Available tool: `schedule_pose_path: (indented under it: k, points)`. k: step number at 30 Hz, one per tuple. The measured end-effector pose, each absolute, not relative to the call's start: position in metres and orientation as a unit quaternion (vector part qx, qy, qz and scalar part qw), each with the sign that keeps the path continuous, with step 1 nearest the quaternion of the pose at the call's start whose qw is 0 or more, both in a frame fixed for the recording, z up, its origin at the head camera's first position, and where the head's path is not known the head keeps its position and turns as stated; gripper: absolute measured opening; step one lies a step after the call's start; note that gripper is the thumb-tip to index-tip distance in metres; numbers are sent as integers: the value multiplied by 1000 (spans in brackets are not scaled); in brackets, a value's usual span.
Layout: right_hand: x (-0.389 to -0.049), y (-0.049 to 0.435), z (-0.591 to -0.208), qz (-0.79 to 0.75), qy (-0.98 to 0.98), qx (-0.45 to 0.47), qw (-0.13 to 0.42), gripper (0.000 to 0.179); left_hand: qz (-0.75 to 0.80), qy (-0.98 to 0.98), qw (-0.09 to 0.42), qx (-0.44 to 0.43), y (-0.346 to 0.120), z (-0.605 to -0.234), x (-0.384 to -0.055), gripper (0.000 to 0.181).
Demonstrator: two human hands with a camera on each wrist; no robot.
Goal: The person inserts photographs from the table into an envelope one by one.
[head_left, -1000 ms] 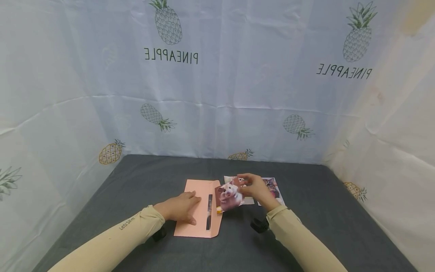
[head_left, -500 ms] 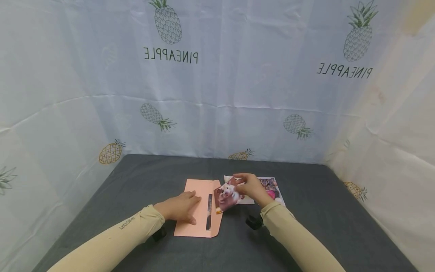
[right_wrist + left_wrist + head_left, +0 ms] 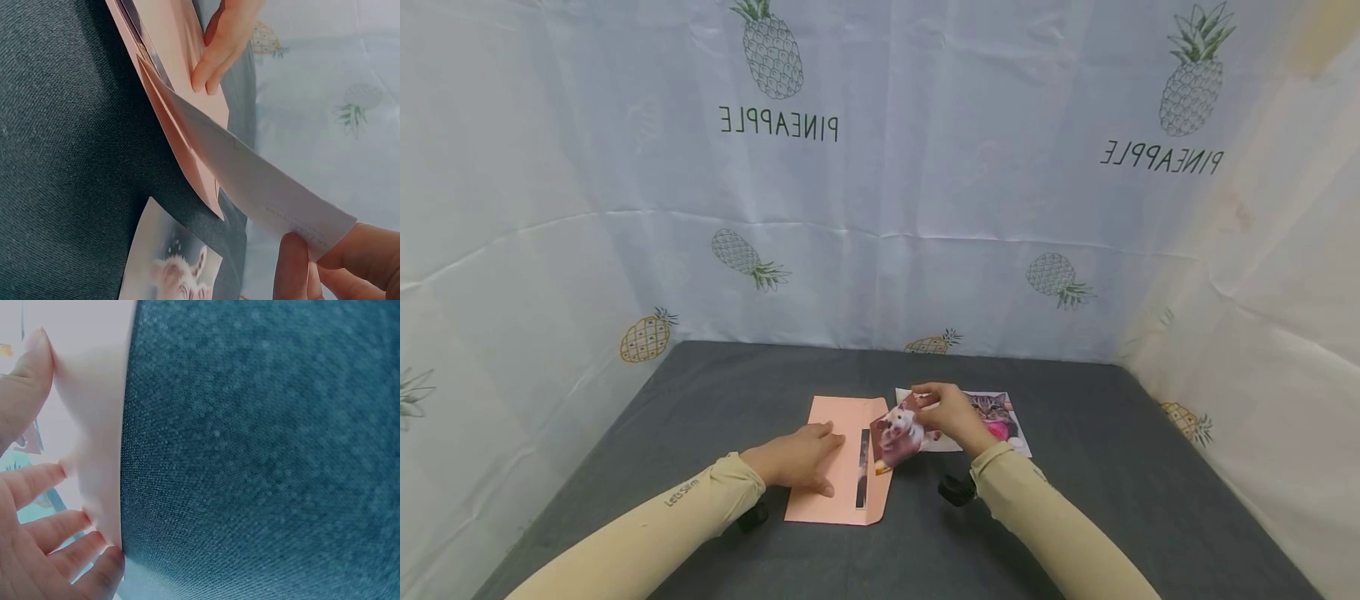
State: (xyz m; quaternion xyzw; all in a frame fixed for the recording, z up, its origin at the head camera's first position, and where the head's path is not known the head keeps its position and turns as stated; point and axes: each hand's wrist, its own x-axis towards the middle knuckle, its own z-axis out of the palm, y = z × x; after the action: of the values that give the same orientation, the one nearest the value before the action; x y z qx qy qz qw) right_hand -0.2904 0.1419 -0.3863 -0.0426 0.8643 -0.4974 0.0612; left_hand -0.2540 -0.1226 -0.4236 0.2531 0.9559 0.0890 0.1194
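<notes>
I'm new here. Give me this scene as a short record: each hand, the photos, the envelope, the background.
Left hand: spread on the pink envelope
Right hand: pinching a hamster photo over the flap
Inside envelope: another photo, just a strip showing
On table: cat photo, partly hidden photo
Background: cloth printed with pineapples

Pink envelope (image 3: pixel 846 482), dark grey tablecloth (image 3: pixel 1090 467), pineapple-patterned white curtain (image 3: pixel 917 167)

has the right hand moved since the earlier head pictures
Yes: against the still pink envelope, the right hand, pinching the hamster photo, has shifted slightly left, uncovering more of the cat photo.
</notes>
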Motion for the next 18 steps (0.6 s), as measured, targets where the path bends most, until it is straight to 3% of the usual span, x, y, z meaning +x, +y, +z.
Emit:
schedule_pose_path:
  k: [18]
  points:
    - [-290,137,-385,-480,874,-45,59,48,91,957,124,247,-122,-423,-254,83]
